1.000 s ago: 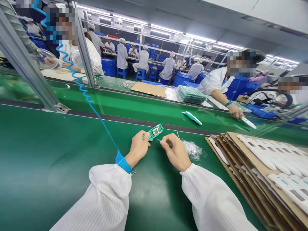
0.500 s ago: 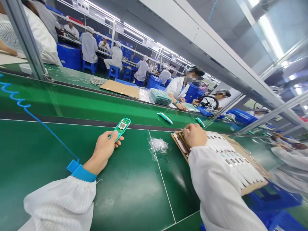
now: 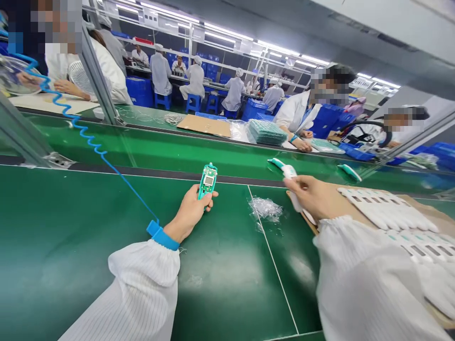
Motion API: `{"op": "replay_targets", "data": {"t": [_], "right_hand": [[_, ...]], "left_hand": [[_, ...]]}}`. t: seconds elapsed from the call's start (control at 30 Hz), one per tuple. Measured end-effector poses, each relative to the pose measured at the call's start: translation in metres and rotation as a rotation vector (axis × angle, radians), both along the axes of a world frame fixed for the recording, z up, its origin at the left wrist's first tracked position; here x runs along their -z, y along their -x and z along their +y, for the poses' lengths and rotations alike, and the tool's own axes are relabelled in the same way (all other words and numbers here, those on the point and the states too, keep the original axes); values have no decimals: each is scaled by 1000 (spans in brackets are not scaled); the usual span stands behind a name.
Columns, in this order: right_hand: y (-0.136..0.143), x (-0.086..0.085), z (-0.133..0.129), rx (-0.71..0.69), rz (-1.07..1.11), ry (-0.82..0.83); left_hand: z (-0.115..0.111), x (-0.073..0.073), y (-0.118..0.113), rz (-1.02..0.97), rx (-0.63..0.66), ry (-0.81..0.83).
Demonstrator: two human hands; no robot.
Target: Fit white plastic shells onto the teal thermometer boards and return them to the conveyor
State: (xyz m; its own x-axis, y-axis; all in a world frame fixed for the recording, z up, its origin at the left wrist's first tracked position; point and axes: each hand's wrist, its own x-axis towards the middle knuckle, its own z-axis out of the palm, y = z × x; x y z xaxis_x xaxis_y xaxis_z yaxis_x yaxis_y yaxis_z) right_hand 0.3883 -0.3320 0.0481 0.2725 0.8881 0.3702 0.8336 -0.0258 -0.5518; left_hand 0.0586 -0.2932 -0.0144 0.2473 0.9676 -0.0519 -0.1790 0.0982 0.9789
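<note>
Far left, at 10 o'clock: a blue coiled cord (image 3: 85, 137) runs down across the green table (image 3: 71, 246) to a blue wrist strap (image 3: 161, 235) on the left arm. Left hand (image 3: 190, 213), just left of centre: fingers curled shut round the lower end of a green circuit board (image 3: 207, 179), which stands nearly upright, top toward 12 o'clock, lifted clear of the table. The board carries a small square grey part near its middle; any print on it is too small to read. A white line (image 3: 272, 255) on the table runs from 12 toward 5 o'clock between the two hands. Just right of that line lies a crumpled clear plastic bag (image 3: 266, 208), apart from both hands. Right hand (image 3: 313, 196), at 2 o'clock from centre: fingers closed on a white plastic shell (image 3: 292, 182), its tip pointing to 11 o'clock; grip detail partly hidden by the hand. Under and right of this hand, a cardboard sheet (image 3: 437, 218) bears rows of more white shells (image 3: 387, 213) with small dark windows; no lettering legible. Beyond, at 1 o'clock, a white and teal device (image 3: 350, 172) lies on the far belt (image 3: 159, 151). Across the belt a co-worker's hand (image 3: 302, 144) rests beside a stack of green boards (image 3: 266, 131). No brand or label readable anywhere.
</note>
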Motion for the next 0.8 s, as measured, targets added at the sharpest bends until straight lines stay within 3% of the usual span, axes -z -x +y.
{"op": "replay_targets", "data": {"t": [0.17,0.27,0.4,0.8], "right_hand": [[124,50,30,-289,811,81],[162,75,39,-457,1171,127],[167,90,38,-546,1358,129],[159,92,34,-574,1423,102]], "left_hand": [[1,-3,0,161,-29,-23],[5,-1,0,188,-78,-51],[8,3,-1,222,-116,-90],[10,6,2,237,-151,-152]]}}
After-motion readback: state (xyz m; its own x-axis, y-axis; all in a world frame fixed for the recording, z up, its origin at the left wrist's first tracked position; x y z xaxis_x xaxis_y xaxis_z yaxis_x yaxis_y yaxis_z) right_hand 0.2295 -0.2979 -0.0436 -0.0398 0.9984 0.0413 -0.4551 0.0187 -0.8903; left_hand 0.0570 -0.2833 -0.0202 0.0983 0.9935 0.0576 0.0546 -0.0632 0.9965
